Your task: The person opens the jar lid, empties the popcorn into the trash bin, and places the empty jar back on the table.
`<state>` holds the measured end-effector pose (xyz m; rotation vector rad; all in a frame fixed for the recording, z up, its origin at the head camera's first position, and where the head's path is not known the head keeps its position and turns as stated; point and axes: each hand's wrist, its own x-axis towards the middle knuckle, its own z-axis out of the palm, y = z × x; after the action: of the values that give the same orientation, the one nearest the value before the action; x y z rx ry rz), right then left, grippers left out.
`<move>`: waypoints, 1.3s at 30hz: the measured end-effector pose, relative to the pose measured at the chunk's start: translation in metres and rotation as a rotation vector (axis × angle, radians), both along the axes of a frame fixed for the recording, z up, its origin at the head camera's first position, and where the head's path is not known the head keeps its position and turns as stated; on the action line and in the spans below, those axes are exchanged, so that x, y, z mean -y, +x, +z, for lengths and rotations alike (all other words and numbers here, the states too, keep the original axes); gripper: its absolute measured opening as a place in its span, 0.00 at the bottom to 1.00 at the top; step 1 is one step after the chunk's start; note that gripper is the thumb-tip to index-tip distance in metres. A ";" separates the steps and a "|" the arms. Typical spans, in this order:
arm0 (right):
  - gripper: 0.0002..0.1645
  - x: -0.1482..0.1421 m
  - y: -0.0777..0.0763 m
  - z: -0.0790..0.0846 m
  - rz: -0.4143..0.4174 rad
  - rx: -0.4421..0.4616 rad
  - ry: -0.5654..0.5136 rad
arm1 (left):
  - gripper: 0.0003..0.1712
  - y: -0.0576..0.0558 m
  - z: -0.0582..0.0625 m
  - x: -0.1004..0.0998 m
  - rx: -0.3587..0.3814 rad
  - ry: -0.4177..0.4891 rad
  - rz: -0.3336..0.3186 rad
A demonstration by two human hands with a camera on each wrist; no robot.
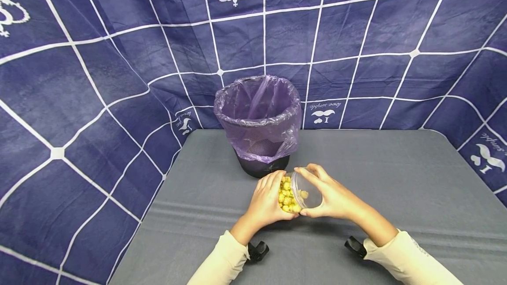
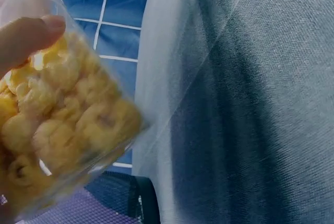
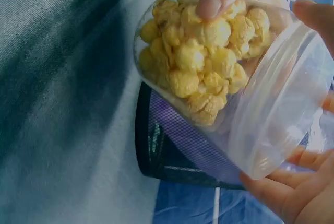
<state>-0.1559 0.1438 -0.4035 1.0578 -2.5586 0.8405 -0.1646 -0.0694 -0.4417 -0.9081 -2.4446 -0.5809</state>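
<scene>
A clear plastic jar of yellow popcorn is held tilted on its side, above the grey tabletop. My left hand grips the jar's body, its thumb pressed on the wall in both wrist views. The clear lid is on the jar's right-hand end, its ridged rim plain in the right wrist view. Fingers and thumb of my right hand are curled round the lid's edge. In the left wrist view, the popcorn fills the lower part of the jar.
Just beyond the hands stands a black mesh trash bin, lined with a purple plastic bag folded over its rim. Grey cloth covers the table. A blue curtain with white lines hangs behind and at the sides.
</scene>
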 end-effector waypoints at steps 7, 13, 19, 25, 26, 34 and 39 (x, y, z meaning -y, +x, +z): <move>0.59 0.000 0.002 0.000 0.101 -0.095 0.079 | 0.61 0.002 -0.002 0.005 0.123 -0.031 -0.026; 0.59 -0.002 0.005 0.009 0.099 0.060 0.073 | 0.61 0.000 -0.001 0.006 0.113 0.002 -0.020; 0.54 0.002 0.011 0.018 -0.058 0.193 0.031 | 0.60 -0.001 0.001 0.003 0.079 0.004 -0.005; 0.56 0.011 0.015 0.020 -0.221 0.245 0.090 | 0.60 -0.001 0.001 0.000 0.031 -0.007 -0.001; 0.57 0.012 0.015 0.020 -0.238 0.248 0.096 | 0.60 -0.001 0.001 0.000 0.027 -0.008 0.001; 0.59 0.013 0.014 0.021 -0.320 0.267 0.141 | 0.60 0.000 0.001 0.000 0.061 0.001 -0.010; 0.57 0.012 0.013 0.021 -0.295 0.275 0.140 | 0.60 0.001 0.000 0.000 0.061 -0.007 -0.017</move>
<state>-0.1430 0.1319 -0.3824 0.6072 -2.9424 0.7830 -0.1639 -0.0689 -0.4419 -0.9281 -2.4965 -0.6143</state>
